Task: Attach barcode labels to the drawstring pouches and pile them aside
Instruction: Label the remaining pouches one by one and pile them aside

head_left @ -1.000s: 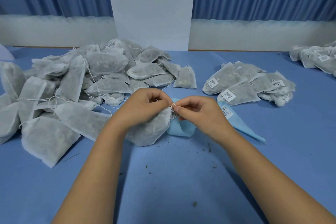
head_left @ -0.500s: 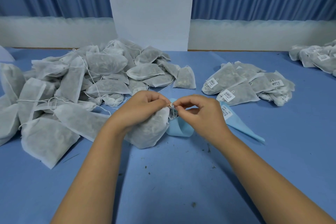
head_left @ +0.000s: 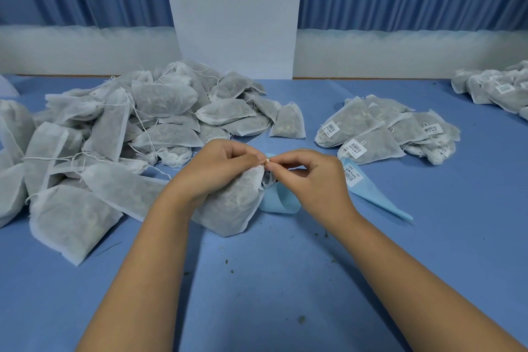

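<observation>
Open tabletop [head_left: 285, 280] between unlabelled heap [head_left: 128, 128] and labelled pile [head_left: 385, 128]

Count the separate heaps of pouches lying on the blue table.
3: a big unlabelled heap at the left, a small labelled heap right of centre, a third heap at the far right edge, partly cut off.

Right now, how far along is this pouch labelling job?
Not far. Done: a small labelled pile on the right, a second pile far right. In hand: left hand and right hand pinch the neck of one pouch, a barcode label hanging there. Left: the big unlabelled heap.
</observation>
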Action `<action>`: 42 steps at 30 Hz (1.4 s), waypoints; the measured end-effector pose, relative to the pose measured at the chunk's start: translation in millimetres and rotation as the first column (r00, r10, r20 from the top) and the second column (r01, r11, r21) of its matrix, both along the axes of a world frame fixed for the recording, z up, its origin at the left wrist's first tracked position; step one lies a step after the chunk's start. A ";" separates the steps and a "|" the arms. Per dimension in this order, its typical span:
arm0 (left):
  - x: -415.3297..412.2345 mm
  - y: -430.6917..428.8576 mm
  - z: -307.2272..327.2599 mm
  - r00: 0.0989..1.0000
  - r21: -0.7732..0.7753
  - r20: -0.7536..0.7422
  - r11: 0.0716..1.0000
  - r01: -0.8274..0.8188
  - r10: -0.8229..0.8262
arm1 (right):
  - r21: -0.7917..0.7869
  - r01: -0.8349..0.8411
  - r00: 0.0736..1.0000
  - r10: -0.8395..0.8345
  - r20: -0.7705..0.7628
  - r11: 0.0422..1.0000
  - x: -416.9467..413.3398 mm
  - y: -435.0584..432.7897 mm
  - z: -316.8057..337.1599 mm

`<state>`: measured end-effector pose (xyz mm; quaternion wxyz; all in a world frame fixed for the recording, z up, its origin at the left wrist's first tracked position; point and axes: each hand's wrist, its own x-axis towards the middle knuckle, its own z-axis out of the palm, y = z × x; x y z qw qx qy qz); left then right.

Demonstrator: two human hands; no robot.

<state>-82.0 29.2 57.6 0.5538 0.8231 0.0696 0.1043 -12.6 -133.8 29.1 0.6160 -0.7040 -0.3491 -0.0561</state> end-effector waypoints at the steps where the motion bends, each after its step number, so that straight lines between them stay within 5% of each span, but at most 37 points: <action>1: -0.3 -0.6 0.3 1.000 0.001 0.004 1.000 0.004 -0.004 | -0.001 0.000 1.000 0.000 0.005 1.000 0.1 -0.4 0.1; 8: -0.4 -6.8 0.0 0.999 0.158 -0.038 0.986 0.043 -0.038 | 0.017 -0.053 0.995 0.054 -0.082 0.998 1.0 -0.9 2.6; 17: 1.5 -3.4 -3.0 0.998 0.129 0.010 0.989 0.068 -0.070 | 0.097 -0.055 0.964 0.078 -0.256 0.994 3.7 0.6 4.2; 21: 1.9 -4.9 -3.8 0.996 0.138 0.024 0.987 0.086 -0.090 | 0.203 0.001 0.876 0.097 -0.472 0.979 10.4 1.5 8.0; 25: 3.2 -5.9 -5.8 0.995 0.136 0.047 0.987 0.081 -0.088 | 0.305 0.009 0.689 0.215 -0.692 0.952 16.7 0.0 11.9; 33: 3.2 -4.6 -6.3 0.992 0.160 0.068 0.983 0.095 -0.107 | 0.375 0.059 0.634 0.255 -0.730 0.925 24.3 -2.3 13.8; 42: 3.6 0.9 -6.8 0.997 0.155 0.061 0.987 0.044 -0.054 | 0.368 -0.010 0.697 0.270 -0.664 0.930 24.3 -1.6 12.1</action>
